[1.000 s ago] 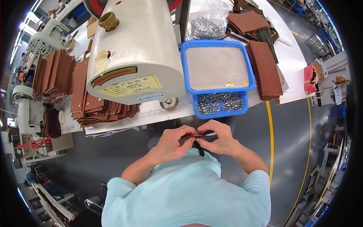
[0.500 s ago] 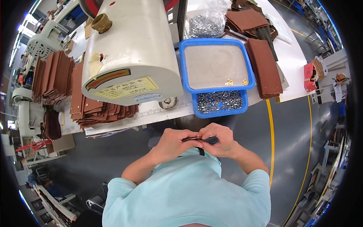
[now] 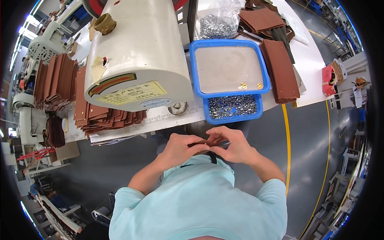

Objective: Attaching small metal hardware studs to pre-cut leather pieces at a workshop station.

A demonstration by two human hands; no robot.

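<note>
Where the hands meet, a small flat brown leather piece is pinched by left hand and right hand, fingers clamped on it.

Operator torso: light turquoise short-sleeved shirt, plain, no print or markings visible. Fabric smooth, soft folds below collar, just beneath fingers. Sleeves end above elbows; forearms bare. Dark strap or lanyard at neckline, directly under fingertips, short section showing, rest hidden by shirt. Left hand: bare, no glove, no ring or watch visible. Right hand: bare, no glove, no wristwear visible. Shoulders broad in fisheye view, shirt hem out of frame.
</note>
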